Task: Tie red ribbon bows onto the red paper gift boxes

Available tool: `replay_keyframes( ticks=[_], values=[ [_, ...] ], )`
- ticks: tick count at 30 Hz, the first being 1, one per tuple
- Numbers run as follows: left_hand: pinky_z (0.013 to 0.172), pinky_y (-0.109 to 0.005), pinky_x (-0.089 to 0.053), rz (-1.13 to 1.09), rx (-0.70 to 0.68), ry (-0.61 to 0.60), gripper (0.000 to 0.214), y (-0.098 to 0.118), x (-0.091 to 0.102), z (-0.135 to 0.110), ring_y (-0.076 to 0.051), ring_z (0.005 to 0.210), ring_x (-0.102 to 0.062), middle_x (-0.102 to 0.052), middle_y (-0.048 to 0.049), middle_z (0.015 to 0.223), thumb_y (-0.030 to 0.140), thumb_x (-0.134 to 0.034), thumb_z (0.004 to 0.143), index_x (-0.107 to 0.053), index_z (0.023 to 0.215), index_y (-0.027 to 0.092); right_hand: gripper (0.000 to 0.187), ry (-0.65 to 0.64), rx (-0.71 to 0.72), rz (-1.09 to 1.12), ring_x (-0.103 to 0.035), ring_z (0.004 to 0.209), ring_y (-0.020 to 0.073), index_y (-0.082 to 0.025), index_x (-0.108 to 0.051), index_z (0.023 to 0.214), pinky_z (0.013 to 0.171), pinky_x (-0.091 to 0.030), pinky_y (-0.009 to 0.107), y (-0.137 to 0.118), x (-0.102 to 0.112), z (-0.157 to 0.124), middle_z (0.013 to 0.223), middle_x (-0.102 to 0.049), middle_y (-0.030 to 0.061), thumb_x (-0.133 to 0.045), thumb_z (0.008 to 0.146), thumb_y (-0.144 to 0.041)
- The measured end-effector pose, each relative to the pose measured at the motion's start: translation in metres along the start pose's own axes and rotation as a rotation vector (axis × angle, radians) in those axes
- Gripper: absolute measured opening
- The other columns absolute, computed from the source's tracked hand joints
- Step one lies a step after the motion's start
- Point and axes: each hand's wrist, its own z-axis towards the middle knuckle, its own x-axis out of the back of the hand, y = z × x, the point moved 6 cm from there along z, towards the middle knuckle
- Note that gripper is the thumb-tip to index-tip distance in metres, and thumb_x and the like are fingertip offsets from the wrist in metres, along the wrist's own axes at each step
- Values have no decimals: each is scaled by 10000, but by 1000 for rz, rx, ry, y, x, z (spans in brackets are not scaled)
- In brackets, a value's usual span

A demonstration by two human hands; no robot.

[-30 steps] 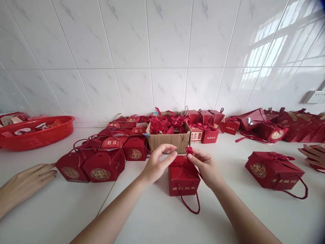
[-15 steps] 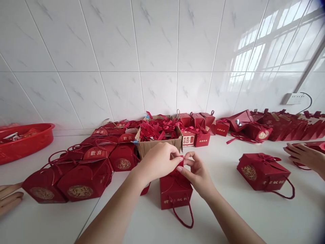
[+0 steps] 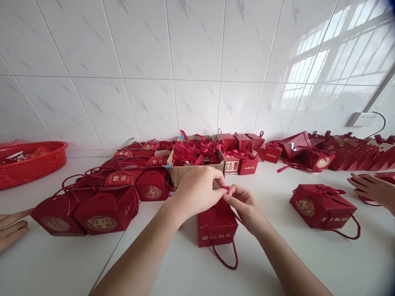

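On the white bench (image 3: 345,271), the left hand (image 3: 199,190) and right hand (image 3: 246,204) pinch a soft, probably slippery ribbon (image 3: 227,189) atop the red box (image 3: 216,228), which looks light and crushable, so best steadied by its stiff sides

Bright, soft light; barred window reflection (image 3: 314,65) glaring on glossy white grey-veined wall tiles (image 3: 197,49); faint shadows on smooth white counter (image 3: 253,267); edges stretched, right corners dark.
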Motion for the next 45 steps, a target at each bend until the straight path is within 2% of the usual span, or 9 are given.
replay_keyframes(
  ticks=[4, 7, 11, 17, 21, 28, 33, 38, 45],
  values=[
    [562, -258, -319, -16, 10, -91, 127, -21, 20, -2, -204, 707, -546, -677, -31, 821, 337, -698, 661, -722, 729, 233, 293, 22, -34, -34, -406, 529, 66, -172, -521, 696, 500, -295, 201, 4, 0, 1, 622, -528, -35, -738, 753, -361],
    [486, -242, -298, 47, 214, -286, 166, -55, 25, -5, -177, 574, -541, -680, -37, 725, 379, -725, 620, -731, 693, 230, 290, 62, -3, -56, -460, 554, 76, -189, -531, 772, 523, -350, 203, 2, 1, 1, 662, -567, -34, -769, 721, -347],
    [437, -238, -267, 102, 323, -511, 173, -81, 12, -6, -163, 494, -521, -690, -44, 657, 400, -720, 616, -744, 651, 232, 427, 77, 4, -37, -558, 656, 114, -244, -580, 1060, 621, -445, 239, 1, 1, 1, 731, -612, -26, -795, 696, -310],
    [411, -238, -242, 86, 247, -682, 219, -84, -14, -1, -136, 420, -461, -625, -14, 502, 408, -749, 582, -688, 485, 221, 193, -7, -42, 6, -601, 722, 141, -202, -589, 805, 658, -472, 260, 5, -3, -2, 795, -653, 18, -711, 789, -351],
    [398, -250, -208, 105, 222, -642, 237, -83, -12, 1, -113, 377, -375, -562, 2, 462, 393, -758, 580, -648, 482, 207, 151, -48, -12, 38, -595, 763, 141, -218, -561, 859, 684, -463, 259, 3, -9, -5, 827, -656, 22, -652, 846, -338],
    [408, -236, -235, 53, 196, -604, 253, -76, 3, -1, -119, 440, -380, -616, -14, 594, 396, -593, 763, -600, 589, 212, 203, 55, 1, -12, -531, 686, 112, -205, -519, 826, 671, -416, 234, 5, -6, -5, 740, -623, -2, -661, 837, -351],
    [412, -237, -232, 14, 226, -703, 252, -92, -4, -3, -112, 426, -373, -688, -20, 670, 400, -603, 760, -557, 593, 218, 244, 53, 1, -57, -521, 652, 108, -200, -487, 782, 657, -400, 239, 3, -4, -2, 696, -614, -11, -668, 826, -356],
    [408, -242, -217, 28, 287, -704, 257, -102, -11, 0, -109, 407, -372, -692, -25, 638, 408, -636, 729, -554, 584, 212, 274, 92, 1, -119, -532, 637, 110, -191, -488, 760, 649, -404, 242, 0, 1, 0, 672, -623, -6, -686, 805, -376],
    [625, -227, -385, 20, 216, -748, 198, -64, 4, -7, -138, 720, -573, -694, 4, 792, 367, -499, 845, -553, 749, 202, 289, 143, -5, -176, -528, 625, 101, -176, -544, 781, 637, -422, 235, 1, 1, -2, 693, -628, 1, -708, 771, -414]
  ],
)
